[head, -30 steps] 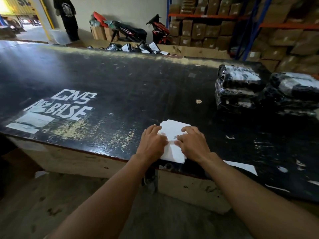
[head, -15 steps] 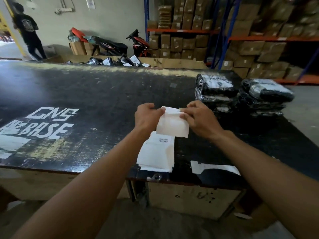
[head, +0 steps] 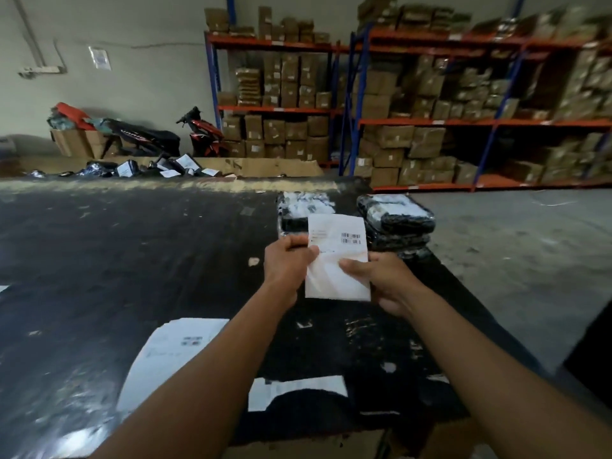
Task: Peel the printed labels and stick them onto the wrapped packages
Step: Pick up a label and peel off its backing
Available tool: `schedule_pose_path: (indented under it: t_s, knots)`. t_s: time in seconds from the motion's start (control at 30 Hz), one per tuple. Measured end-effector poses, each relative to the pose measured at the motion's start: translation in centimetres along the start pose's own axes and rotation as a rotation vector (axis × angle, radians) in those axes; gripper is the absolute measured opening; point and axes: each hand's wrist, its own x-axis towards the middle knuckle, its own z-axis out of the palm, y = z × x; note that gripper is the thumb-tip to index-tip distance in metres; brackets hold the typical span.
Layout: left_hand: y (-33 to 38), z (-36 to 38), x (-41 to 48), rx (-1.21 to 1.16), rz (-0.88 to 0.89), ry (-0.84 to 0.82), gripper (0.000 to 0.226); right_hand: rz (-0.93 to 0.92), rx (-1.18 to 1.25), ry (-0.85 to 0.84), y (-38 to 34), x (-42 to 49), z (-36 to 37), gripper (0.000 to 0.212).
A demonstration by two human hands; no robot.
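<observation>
Both hands hold one label [head: 337, 236] up above the bench [head: 132, 260], near its far right corner. The left hand [head: 287, 265] pinches the label's left edge about halfway up. The right hand [head: 384, 283] grips the lower right part, thumb on the front. The label's long axis runs away from the person, barcode end farthest.

The packages [head: 395, 217] lie straight beyond it in two stacks at that same corner. The left stack [head: 299, 207] is directly behind the label and the right stack is just past the right hand. Judging from this, sticking the label on needs only a short forward reach, and the two hands are about equally near.

A pile of labels [head: 172, 352] lies at the near edge, well apart.
</observation>
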Motion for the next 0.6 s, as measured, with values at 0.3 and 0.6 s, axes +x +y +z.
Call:
schedule_pose_path:
  t_s: [0.3, 0.6]
  knots:
    - [-1.8, 7.7, -0.2, -0.075, -0.038, -0.061, 0.015, 0.031, -0.031, -0.045, 0.4, 3.6, -7.4, 0.029]
    - [-3.9, 7.0, -1.4, 0.026, -0.174, -0.244, 0.01, 0.034, -0.01, -0.03, -1.2, 6.0, -9.5, 0.028]
